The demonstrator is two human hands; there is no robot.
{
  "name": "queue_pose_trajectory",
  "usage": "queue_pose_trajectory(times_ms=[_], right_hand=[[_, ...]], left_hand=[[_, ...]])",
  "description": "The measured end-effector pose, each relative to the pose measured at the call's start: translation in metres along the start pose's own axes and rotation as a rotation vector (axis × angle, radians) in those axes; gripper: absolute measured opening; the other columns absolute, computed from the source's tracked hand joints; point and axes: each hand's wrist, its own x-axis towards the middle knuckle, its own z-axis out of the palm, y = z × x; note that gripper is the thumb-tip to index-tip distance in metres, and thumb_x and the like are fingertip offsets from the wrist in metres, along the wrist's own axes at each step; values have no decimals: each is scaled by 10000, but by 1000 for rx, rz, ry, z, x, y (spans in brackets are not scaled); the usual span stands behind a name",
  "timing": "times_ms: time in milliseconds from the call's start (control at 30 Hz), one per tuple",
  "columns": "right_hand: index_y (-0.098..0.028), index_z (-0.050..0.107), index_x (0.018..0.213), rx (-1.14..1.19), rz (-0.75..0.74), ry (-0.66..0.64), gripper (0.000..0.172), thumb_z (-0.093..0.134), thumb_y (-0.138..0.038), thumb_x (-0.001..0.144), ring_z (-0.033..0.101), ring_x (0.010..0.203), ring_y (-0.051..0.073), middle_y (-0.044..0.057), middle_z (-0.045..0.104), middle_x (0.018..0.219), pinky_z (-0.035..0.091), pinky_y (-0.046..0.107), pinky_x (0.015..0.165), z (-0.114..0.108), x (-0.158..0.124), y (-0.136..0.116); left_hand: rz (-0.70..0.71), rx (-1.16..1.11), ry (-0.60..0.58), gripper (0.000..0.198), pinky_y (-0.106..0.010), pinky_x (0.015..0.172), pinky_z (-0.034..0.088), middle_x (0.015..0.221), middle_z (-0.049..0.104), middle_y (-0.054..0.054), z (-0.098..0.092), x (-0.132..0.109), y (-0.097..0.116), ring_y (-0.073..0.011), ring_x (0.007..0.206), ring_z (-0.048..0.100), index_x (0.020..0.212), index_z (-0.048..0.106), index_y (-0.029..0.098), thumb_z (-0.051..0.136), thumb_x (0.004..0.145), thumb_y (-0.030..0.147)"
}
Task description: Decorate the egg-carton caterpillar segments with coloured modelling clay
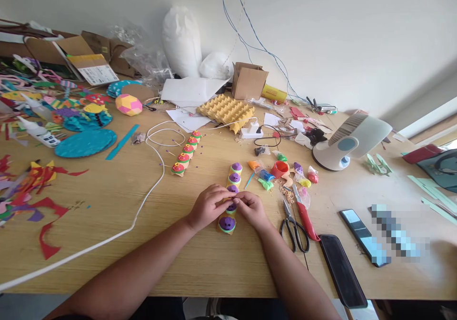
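Observation:
A strip of egg carton runs away from me, its cups topped with purple clay domes with small dark dots and green and yellow rims. Over its middle, my left hand and my right hand meet, fingertips pinched together. Whatever is between the fingertips is too small to make out, and the hands partly hide the cups below. The nearest purple dome shows in front of them. To the left lies a second egg-carton strip with red clay tops, yellow rings and thin purple-tipped sticks.
Right of the strip are bags of coloured clay, a red tape roll, scissors, a red-handled knife and a phone. Behind are a yellow egg tray and a fan. A white cable crosses the left side.

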Motion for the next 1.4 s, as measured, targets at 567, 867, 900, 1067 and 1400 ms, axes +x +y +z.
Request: queue_pose_trajectory(times_ms=[567,867,900,1067,1400], right_hand=[[-179,711,805,-38,-27,-24,441,628,-602,897,587,641,148,41,684,715,480,263,622,-1,0,-6],[-179,681,742,-50,-40,-15,467,603,-608,908,578,633,148,40,666,688,477,264,619,-1,2,-4],[-182,684,765,-35,-30,-10,443,621,-599,900,571,628,145,35,660,692,471,263,613,-1,3,-3],[-208,683,919,57,23,5,404,683,-605,850,554,619,145,16,627,698,468,270,597,2,2,2],[-206,515,644,21,7,47,515,566,-642,912,389,564,116,-23,451,591,371,258,560,-2,1,-4]], left_hand=[[-44,-61,15,54,-312,815,554,892,734,-31,-3,1,2,-158,862,676,969,722,222,684,932,218],[-77,-40,9,47,-315,816,551,900,732,-36,-2,1,2,-163,872,672,949,708,215,663,946,226],[-81,-32,18,52,-314,816,553,913,734,-38,-1,1,2,-164,880,674,967,711,218,664,944,220],[-108,-34,32,65,-306,814,551,925,731,-41,0,0,-1,-164,888,677,982,708,216,656,945,202],[-157,-80,36,68,-298,802,515,866,700,-26,-2,1,3,-155,845,641,895,657,201,629,957,204]])
